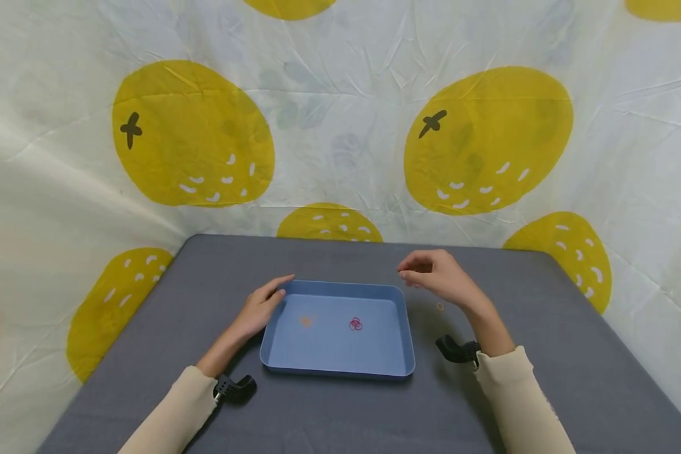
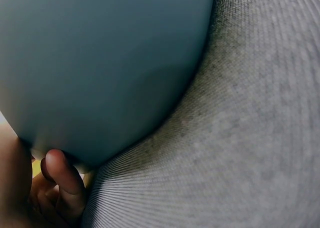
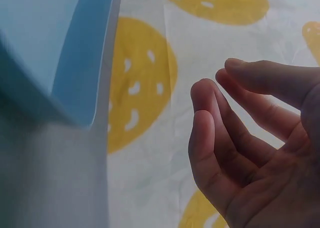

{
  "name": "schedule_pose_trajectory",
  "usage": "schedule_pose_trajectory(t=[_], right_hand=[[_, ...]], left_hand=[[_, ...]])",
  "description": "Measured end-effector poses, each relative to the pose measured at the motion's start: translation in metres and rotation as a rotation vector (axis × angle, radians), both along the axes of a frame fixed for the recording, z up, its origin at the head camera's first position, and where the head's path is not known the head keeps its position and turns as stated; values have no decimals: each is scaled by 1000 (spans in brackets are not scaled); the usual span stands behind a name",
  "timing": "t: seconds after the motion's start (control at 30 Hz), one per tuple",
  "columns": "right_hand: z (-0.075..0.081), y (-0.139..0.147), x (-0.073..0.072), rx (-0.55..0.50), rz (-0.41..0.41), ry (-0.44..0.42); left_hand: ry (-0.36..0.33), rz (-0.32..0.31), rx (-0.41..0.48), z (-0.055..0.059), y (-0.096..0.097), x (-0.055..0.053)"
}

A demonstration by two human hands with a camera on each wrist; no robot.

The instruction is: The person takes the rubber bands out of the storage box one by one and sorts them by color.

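A shallow blue tray (image 1: 329,362) lies on the table. Inside it are a small cluster of orange bands (image 1: 306,321) on the left and several red bands (image 1: 355,324) right of the middle. My left hand (image 1: 259,310) holds the tray's left side near the far corner, thumb over the rim. In the left wrist view, fingertips (image 2: 57,165) meet the tray's outer wall. Beyond the tray's far right corner, my right hand (image 1: 439,277) hovers with loosely bent fingers. Its thumb and index tips are close together, and nothing shows between them. One yellowish band (image 1: 440,307) lies below that hand.
The dark grey table (image 1: 340,416) carries the tray and the loose band. A white cloth (image 1: 340,145) with yellow fruit prints hangs behind and beside it. Each wrist wears a black camera mount (image 1: 456,349).
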State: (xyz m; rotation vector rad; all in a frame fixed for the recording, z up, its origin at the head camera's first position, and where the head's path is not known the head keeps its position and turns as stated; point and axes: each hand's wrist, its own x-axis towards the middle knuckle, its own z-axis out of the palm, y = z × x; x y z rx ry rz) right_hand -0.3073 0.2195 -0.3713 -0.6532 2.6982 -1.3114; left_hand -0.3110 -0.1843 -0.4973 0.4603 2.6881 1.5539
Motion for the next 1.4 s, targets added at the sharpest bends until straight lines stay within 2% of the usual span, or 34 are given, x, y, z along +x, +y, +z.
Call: schedule_pose_trajectory(t=[0.23,0.73,0.97,1.17,1.4], right_hand=[[3,-32,-3,-41,54,-29],[-2,-101,-8,-17,160,16],[-14,-129,-15,-8,219,-4],[-30,-142,-21,27,247,-59],[-46,-152,-26,126,254,-87]], left_hand=[[-10,4,7,1,0,0],[-2,-11,7,0,1,-1],[-22,7,5,0,3,0],[-23,6,4,2,4,0],[-24,2,15,2,3,0]])
